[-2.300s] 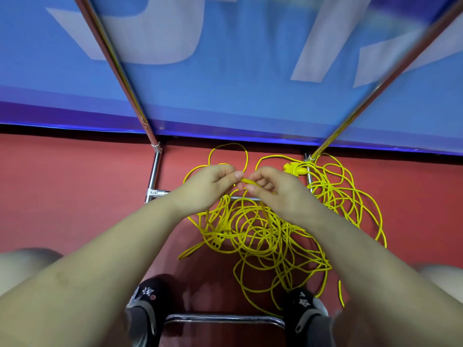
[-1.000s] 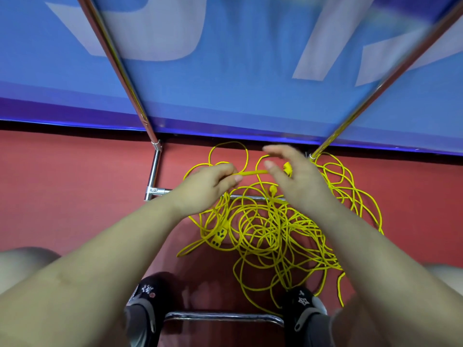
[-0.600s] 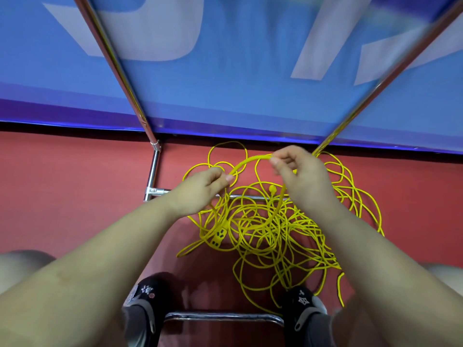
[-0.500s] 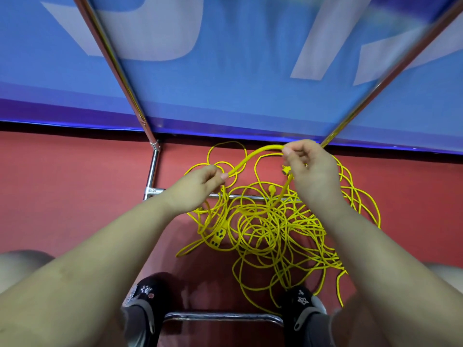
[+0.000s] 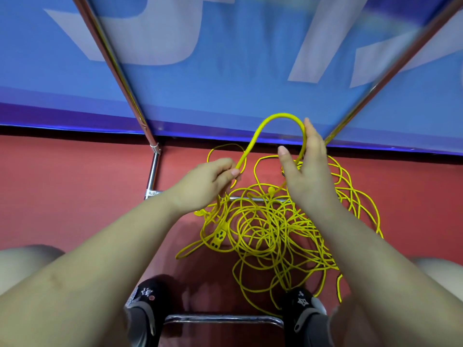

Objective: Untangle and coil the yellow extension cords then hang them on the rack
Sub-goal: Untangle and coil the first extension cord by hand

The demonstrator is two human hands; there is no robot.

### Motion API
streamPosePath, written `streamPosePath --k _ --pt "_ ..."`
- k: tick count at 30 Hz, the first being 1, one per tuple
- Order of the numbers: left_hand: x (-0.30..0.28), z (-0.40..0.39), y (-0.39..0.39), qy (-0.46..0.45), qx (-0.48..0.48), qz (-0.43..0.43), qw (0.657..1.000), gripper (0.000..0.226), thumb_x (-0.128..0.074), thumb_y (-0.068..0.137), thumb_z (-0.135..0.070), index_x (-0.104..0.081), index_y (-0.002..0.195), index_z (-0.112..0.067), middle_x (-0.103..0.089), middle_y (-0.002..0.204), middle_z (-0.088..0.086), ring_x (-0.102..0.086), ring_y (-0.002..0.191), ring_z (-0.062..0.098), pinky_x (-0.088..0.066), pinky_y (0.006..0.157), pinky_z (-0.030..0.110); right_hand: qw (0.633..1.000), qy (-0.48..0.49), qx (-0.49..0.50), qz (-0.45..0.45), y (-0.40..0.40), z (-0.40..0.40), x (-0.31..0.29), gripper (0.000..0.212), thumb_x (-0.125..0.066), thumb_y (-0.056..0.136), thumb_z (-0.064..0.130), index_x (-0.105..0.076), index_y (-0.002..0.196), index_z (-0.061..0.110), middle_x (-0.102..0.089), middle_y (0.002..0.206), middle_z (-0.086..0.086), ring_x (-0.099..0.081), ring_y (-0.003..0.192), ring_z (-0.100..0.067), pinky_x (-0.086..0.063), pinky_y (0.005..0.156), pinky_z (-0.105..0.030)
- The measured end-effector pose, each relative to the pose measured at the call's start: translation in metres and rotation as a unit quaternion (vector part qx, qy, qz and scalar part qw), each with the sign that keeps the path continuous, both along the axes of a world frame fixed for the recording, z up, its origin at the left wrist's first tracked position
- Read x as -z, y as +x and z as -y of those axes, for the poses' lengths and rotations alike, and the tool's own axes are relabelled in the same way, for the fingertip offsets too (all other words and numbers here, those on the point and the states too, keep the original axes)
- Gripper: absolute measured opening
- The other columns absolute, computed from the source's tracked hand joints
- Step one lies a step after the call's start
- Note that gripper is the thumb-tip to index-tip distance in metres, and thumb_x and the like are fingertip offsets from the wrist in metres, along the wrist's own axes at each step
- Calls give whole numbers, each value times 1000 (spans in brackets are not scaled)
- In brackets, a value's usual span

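A: Where do the cords sit?

B: The yellow extension cords point(image 5: 270, 226) lie in a tangled heap on the red floor point(image 5: 75, 186), in the centre right of the frame. One socket end point(image 5: 218, 237) shows at the heap's left edge.

A: And the hands?

B: The left hand point(image 5: 208, 184), just left of centre, has its fingers curled, pinching one strand between thumb and fingertips. From that pinch the strand rises in an arch point(image 5: 275, 118) toward the upper middle and comes down on the right hand point(image 5: 305, 166).

A: Is the right hand gripping it?

B: No. Its fingers are nearly straight and spread from the thumb, and the strand runs down along the inner side of the fingers.

A: Anything else nearby?

B: Two chrome poles of the rack point(image 5: 112, 61) slant in from the upper left and upper right, in front of a blue banner point(image 5: 225, 58). A chrome crossbar point(image 5: 223, 319) lies at the bottom between two black shoes point(image 5: 147, 296).
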State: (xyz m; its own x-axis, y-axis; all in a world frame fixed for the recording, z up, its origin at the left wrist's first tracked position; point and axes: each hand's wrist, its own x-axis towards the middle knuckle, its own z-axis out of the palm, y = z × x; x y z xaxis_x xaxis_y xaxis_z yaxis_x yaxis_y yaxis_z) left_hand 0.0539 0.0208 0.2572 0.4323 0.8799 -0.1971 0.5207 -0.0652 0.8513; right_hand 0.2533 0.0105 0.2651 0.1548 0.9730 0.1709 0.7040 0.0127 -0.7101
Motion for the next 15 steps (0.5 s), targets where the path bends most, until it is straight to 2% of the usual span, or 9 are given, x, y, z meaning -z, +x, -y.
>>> streamPosePath --k 2,4,6,8,10,11,13,15 --pt "-11 2 0 22 3 -1 1000 27 -44 99 -25 -46 73 -20 -49 62 -2 -48 57 13 -42 58 27 1000 20 -7 12 -1 5 -8 71 -44 89 43 -16 148 15 -18 155 -9 -10 144 -15 -10 115 -23" --pt "-24 8 0 47 13 -22 999 29 -44 99 -29 -46 70 -28 -49 62 -1 -51 60 20 -44 60 33 999 35 -27 28 -3 15 -19 67 -42 90 47 -19 148 23 -15 156 -9 -7 145 -15 -6 114 -20" --pt "-39 15 2 66 35 -61 995 30 -44 98 -33 -45 68 -35 -52 63 -1 -53 60 19 -45 63 34 996 30 -70 49 -11 27 -30 58 -36 88 51 -36 142 29 -26 152 -7 -16 143 -20 -11 117 -32" --pt "-52 21 3 89 55 -100 989 30 -45 98 -34 -42 68 -37 -51 62 -5 -49 60 10 -42 64 32 993 7 -105 52 -18 38 -38 50 -35 86 52 -56 125 29 -48 138 -1 -36 134 -19 -21 114 -42" --pt "-66 27 1 96 56 -110 988 28 -45 97 -35 -43 69 -36 -51 63 -6 -50 62 10 -41 64 30 993 -13 -121 13 -22 47 -44 33 -45 87 48 -64 102 26 -64 109 6 -56 110 -12 -36 100 -33" --pt "-74 31 -2 98 53 -112 987 26 -45 97 -35 -44 71 -36 -52 64 -7 -52 63 12 -42 65 30 991 -32 -124 -27 -25 50 -48 21 -52 88 42 -63 95 26 -66 96 8 -59 96 -5 -42 90 -25" --pt "-83 39 -9 102 44 -119 987 21 -46 96 -35 -50 75 -32 -54 65 -8 -53 66 12 -42 66 30 984 -70 -130 -101 -31 54 -54 3 -61 88 28 -61 87 25 -63 80 12 -57 78 3 -45 77 -15" --pt "-83 51 -16 99 26 -103 989 19 -48 95 -35 -56 83 -23 -56 68 -7 -53 68 10 -41 67 30 978 -70 -143 -132 -36 60 -58 5 -63 87 21 -61 83 22 -61 75 13 -57 73 2 -47 72 -15"
